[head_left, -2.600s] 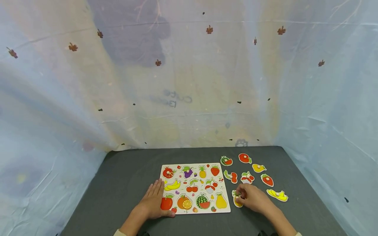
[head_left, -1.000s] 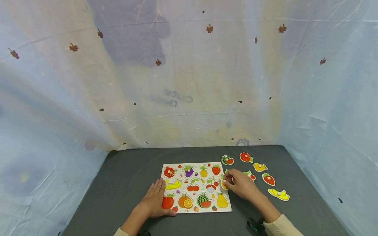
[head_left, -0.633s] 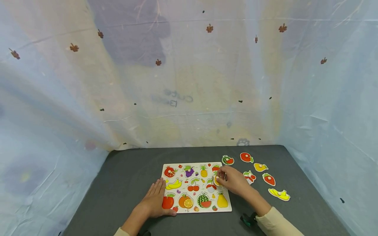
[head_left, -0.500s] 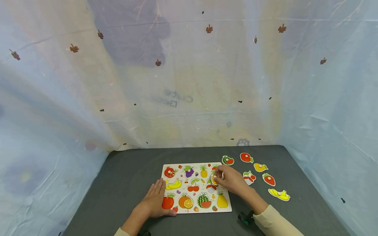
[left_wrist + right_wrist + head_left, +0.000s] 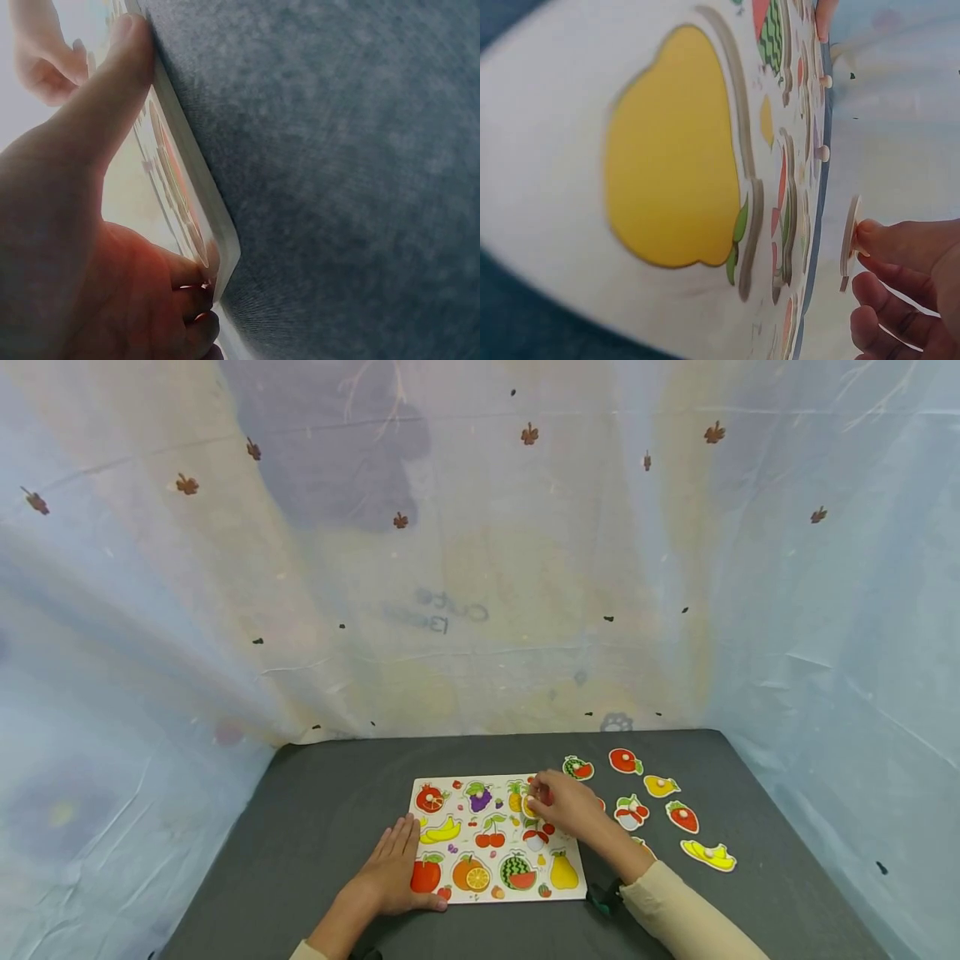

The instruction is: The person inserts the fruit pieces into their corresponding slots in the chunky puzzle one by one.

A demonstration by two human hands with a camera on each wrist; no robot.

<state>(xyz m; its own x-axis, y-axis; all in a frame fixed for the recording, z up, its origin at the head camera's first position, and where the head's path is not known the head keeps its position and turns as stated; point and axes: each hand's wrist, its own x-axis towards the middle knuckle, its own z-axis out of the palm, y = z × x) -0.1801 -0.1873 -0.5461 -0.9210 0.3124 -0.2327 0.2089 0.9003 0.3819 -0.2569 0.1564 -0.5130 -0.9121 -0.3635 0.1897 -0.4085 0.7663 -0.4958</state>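
A white fruit puzzle board [image 5: 555, 894] lies on the dark table, with fruit-shaped recesses and pictures. My left hand [image 5: 392, 870] rests on the board's left edge, fingers straight, thumb along its near edge; the left wrist view shows the thumb [image 5: 112, 90] against that edge. Between thumb and fingertips, my right hand [image 5: 572, 806] pinches the knob of a pineapple puzzle piece [image 5: 848, 244]. In the head view this piece is over the board's upper right, just right of the pineapple picture [image 5: 515, 799]. In the right wrist view the piece is tilted on edge, apart from the board.
Right of the board lie loose knobbed pieces: watermelon [image 5: 578, 767], a red fruit [image 5: 626, 761], pear [image 5: 662, 787], strawberry [image 5: 682, 817], bananas [image 5: 708, 855] and a red-and-white fruit [image 5: 631, 812]. My right forearm partly hides others. A printed curtain [image 5: 480, 568] stands behind the table.
My right hand has taken the pineapple piece from the table beside the board and carried it left and away from me, over the board's upper right. The left hand has stayed in place.
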